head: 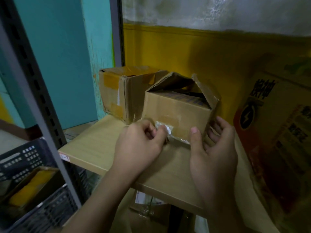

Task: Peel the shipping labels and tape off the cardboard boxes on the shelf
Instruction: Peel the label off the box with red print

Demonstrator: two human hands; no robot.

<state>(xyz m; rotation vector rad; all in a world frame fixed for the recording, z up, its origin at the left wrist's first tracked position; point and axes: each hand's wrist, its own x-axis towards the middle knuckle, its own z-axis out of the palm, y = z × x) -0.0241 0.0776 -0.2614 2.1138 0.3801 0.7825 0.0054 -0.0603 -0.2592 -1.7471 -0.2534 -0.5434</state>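
Note:
A small brown cardboard box point(178, 108) with open top flaps stands on the wooden shelf point(94, 145). Crumpled clear tape with a white label scrap point(165, 130) hangs off its front face near the bottom. My left hand point(139, 142) pinches this tape with curled fingers. My right hand point(213, 148) holds the box's right corner, thumb on the front face and fingers on the right side. A second cardboard box point(117, 91) with yellowish tape patches stands behind it to the left.
A large printed carton point(276, 135) leans at the right. The grey metal shelf upright point(33, 91) runs down the left, with a dark plastic crate point(23, 162) beside it. Below the shelf lies another box with a label point(146, 200). A yellow wall is behind.

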